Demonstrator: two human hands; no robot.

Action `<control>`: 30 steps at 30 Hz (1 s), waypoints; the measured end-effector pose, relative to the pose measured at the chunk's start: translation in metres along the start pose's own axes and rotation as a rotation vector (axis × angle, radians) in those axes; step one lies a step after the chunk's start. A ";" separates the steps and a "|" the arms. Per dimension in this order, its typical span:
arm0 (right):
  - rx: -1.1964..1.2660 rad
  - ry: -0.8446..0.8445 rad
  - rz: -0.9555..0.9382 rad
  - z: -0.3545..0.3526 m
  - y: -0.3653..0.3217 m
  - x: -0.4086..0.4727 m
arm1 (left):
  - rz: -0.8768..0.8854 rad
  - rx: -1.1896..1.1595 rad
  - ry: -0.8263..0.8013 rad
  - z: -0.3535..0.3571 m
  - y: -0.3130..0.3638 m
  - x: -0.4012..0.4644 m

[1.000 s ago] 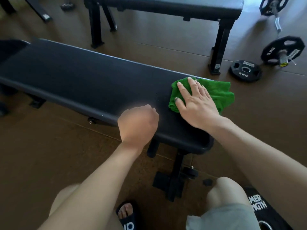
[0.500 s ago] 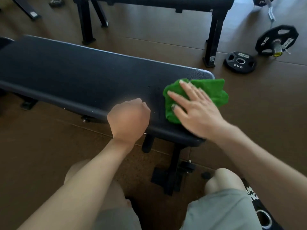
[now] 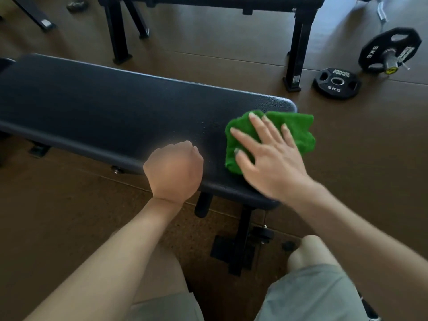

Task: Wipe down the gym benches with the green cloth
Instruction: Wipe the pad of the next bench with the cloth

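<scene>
From my remote seat, the right hand lies flat on the green cloth, fingers straight and spread, pressing the bunched, fluffy terry fabric onto the right end of the near bench. The cloth sits at the pad's rounded right corner, with part of it overhanging the edge above the floor.

The left hand is curled into a loose fist holding nothing I can see, set at the near edge of the same pad, just left of the cloth and apart from it.

The bench pad is long, black and finely pebbled, with a soft sheen and rounded edges; a black metal post and foot stand beneath its right end. The floor is brown speckled matting laid in large tiles.

On the far side stands a second bench on square black steel legs. Far right, a round black weight plate marked 5KG lies flat on the floor; beyond it another black plate sits tilted on a metal bar.

Grey shorts and bare knees fill the near edge.
</scene>
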State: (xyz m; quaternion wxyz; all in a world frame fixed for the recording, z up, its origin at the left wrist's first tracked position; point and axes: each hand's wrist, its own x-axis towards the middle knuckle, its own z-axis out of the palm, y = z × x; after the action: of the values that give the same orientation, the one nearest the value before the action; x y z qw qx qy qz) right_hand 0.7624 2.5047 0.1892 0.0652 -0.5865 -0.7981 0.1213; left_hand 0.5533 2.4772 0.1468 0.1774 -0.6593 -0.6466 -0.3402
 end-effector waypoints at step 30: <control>0.172 0.148 0.191 0.023 -0.016 -0.043 | -0.011 0.020 -0.006 0.003 0.001 -0.001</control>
State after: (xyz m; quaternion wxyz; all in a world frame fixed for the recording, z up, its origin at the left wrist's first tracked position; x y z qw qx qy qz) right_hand 0.7551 2.4568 0.1729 0.1623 -0.6592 -0.7184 0.1514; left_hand 0.5547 2.4782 0.1445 0.1803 -0.6550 -0.6542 -0.3326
